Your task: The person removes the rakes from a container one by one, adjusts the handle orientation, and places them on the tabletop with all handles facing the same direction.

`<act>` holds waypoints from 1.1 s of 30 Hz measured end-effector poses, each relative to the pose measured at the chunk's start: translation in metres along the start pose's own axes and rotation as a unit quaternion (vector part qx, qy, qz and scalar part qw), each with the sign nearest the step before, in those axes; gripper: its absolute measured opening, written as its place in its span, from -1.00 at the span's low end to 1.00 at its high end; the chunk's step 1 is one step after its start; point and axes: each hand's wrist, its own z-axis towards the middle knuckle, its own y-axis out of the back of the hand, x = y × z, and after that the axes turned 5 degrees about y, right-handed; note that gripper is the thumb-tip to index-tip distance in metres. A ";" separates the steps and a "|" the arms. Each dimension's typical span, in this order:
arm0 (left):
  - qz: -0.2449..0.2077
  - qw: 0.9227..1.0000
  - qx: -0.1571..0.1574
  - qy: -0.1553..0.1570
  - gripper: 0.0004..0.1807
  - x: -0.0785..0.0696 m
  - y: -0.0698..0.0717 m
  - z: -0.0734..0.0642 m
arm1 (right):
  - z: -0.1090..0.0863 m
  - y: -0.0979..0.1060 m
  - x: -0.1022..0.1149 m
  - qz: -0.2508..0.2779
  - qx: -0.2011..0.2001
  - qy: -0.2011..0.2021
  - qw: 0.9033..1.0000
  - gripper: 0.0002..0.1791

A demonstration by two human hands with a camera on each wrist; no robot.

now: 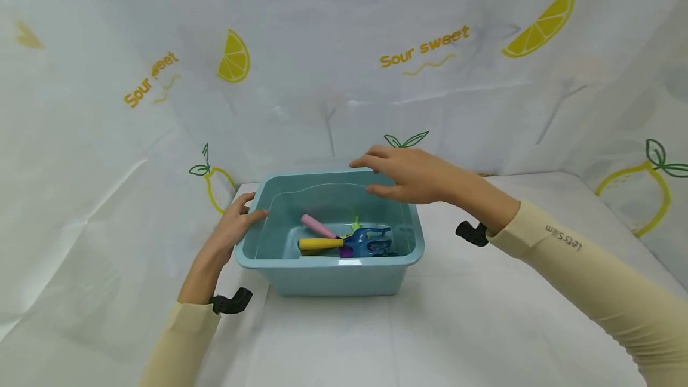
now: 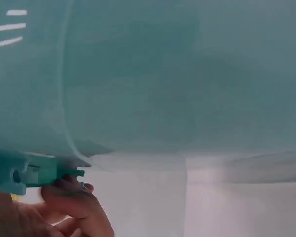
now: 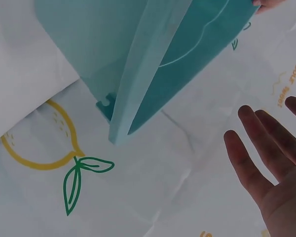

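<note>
White cloth printed with lemons and lettering forms a backdrop (image 1: pixel 301 112) behind the work and at its sides, and a pale covering (image 1: pixel 322 339) lies beneath. Inside the blue-green tub (image 1: pixel 335 279) lie toy pieces: a blue claw-shaped piece (image 1: pixel 371 242) in line with a yellow handle (image 1: pixel 321 243), a pink handle (image 1: pixel 318 226), a bright green piece (image 1: pixel 355 224) and a bit of purple (image 1: pixel 346 252), the last too covered to identify. The near rim cuts off the lower part of this heap, and the right hand (image 1: pixel 408 175) hides the far right corner of the rim. A black wrist mount (image 1: pixel 231 301) sits by the left cuff, and a similar one by the right. The left hand (image 1: pixel 236 223) grips the tub's left end, thumb over the rim and fingers curled around the outside; the left wrist view shows fingertips tucked beneath the edge. The right hand holds nothing, its fingers spread and extended, and the right wrist view shows it apart from the tub. The tub stands upright on the covering, close to the backdrop, its mouth facing up and its long axis running left to right before the person. Within it, the yellow handle points left and the claw's prongs right.
</note>
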 end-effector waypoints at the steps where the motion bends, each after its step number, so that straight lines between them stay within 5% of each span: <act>1: 0.002 1.000 -0.002 0.008 -0.26 -0.002 0.000 0.002 | 0.001 0.000 0.002 0.000 0.002 0.001 1.000 -0.44; 8: 0.004 0.998 -0.045 0.035 -0.37 -0.013 -0.007 0.016 | 0.007 -0.003 0.010 0.000 0.017 0.005 1.000 -0.44; 14: -0.017 0.998 -0.040 0.038 -0.42 -0.013 -0.009 0.012 | 0.010 -0.010 0.006 -0.009 0.013 0.009 1.000 -0.45; 25: 0.038 0.996 -0.073 -0.037 -0.39 -0.011 -0.011 0.010 | 0.032 -0.008 0.018 0.042 0.046 0.028 0.998 -0.45; 33: 0.058 0.994 -0.083 -0.052 -0.40 -0.008 -0.009 0.010 | 0.047 -0.018 0.017 0.089 0.066 0.050 0.993 -0.47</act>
